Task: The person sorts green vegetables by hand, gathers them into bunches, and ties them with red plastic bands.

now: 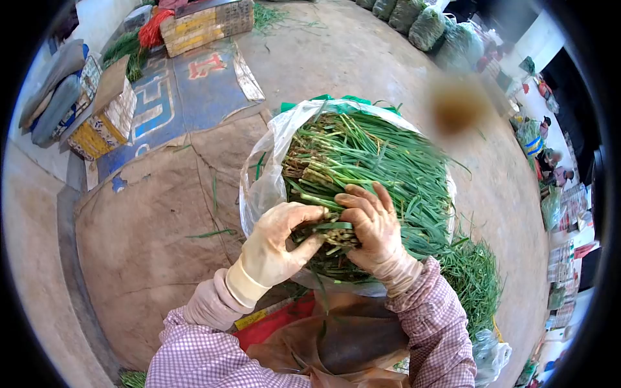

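The left hand is reaching in from the lower left, thumb and fingers closing on a green band around a bundle. The right hand is gripping the bundle's other side, fingers pointing up and away, back of the hand showing. Beneath them, more greens are filling the bag; beyond, boxes are sitting on the floor.

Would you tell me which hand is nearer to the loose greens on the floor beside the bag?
Right: the right hand is up-left of the loose greens, the left hand farther left, across the held bunch.
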A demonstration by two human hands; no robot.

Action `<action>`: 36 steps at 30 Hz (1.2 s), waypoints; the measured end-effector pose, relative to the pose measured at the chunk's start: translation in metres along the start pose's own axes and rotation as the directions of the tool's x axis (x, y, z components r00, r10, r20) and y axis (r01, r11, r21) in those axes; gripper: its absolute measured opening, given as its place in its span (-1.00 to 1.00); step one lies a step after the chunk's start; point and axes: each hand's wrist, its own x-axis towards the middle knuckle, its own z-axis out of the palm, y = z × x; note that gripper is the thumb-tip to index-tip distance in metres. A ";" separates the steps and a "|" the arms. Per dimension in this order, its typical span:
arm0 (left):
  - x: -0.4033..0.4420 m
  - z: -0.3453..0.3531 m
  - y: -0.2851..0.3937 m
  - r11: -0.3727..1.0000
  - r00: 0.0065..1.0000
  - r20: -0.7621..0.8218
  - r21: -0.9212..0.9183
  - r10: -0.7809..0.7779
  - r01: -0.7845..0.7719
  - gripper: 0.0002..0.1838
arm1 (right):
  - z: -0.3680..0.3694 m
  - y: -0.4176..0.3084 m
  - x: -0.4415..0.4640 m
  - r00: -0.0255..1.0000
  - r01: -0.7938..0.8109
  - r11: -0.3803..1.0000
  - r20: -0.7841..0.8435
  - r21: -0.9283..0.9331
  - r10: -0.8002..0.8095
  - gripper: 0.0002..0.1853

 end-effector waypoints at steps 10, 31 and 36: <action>-0.018 -0.022 -0.005 0.970 0.976 0.084 0.160 -0.200 0.185 -0.24 | -0.022 0.005 -0.027 0.988 0.062 0.937 -0.156 0.345 -0.008 -0.57; 0.028 -0.014 0.002 0.880 0.880 -0.316 -0.432 -0.354 0.199 -0.60 | -0.050 0.003 -0.031 0.818 -0.324 0.546 -0.061 0.773 0.572 -0.52; 0.054 -0.010 -0.037 0.934 0.996 0.001 0.347 0.093 -0.088 -0.40 | -0.048 0.003 -0.010 0.942 -0.316 0.784 0.082 0.535 0.325 -0.64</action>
